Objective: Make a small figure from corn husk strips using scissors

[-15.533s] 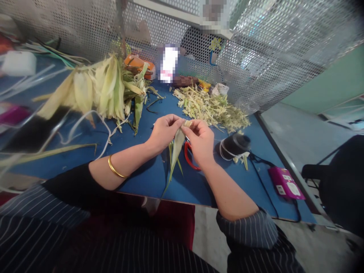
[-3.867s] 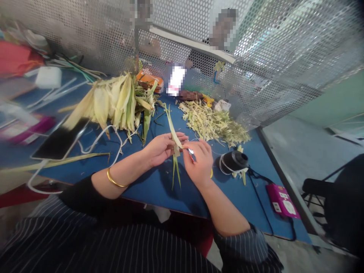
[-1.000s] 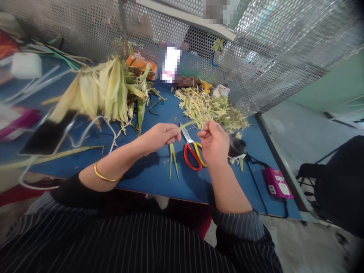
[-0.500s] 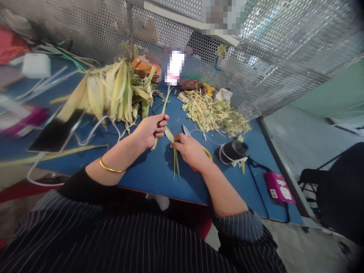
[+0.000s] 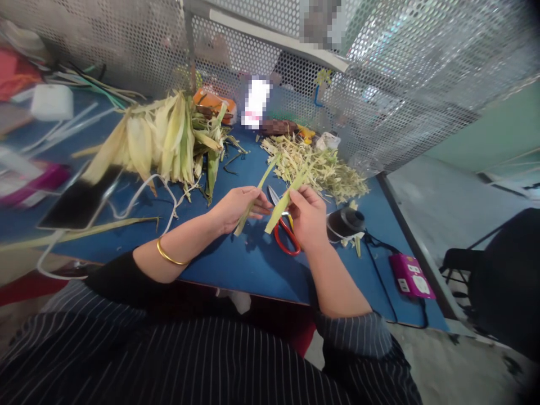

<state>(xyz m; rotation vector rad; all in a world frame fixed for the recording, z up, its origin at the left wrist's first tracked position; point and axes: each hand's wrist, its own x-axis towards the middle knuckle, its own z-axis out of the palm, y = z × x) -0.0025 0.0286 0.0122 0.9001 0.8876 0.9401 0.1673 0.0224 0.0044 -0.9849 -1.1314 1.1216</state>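
Note:
Between the thumb and fingers of my left hand (image 5: 242, 207) is a narrow green corn husk strip (image 5: 266, 173), slanting up and to the right. My right hand (image 5: 310, 216) pinches a wider pale-green corn husk strip (image 5: 278, 212) by its middle, a short way right of the first. Both strips are above the blue table, apart from each other. Beneath the right hand lie scissors (image 5: 287, 239) with red and yellow handles, their blades partly showing and one handle mostly hidden. A heap of shredded husk (image 5: 312, 169) lies just beyond the hands.
Whole corn husks (image 5: 164, 135) are bunched at the left back, near a black-screened tablet (image 5: 76, 202) and a white cable. A black thread spool (image 5: 346, 223) stands right of my hand. Further right is a magenta box (image 5: 411, 275). A perforated metal screen (image 5: 253, 50) closes the back.
My hands have moved slightly apart and the right one has gone right and turned. The husk strip in the right hand now points upward instead of hanging down. More of the scissors shows.

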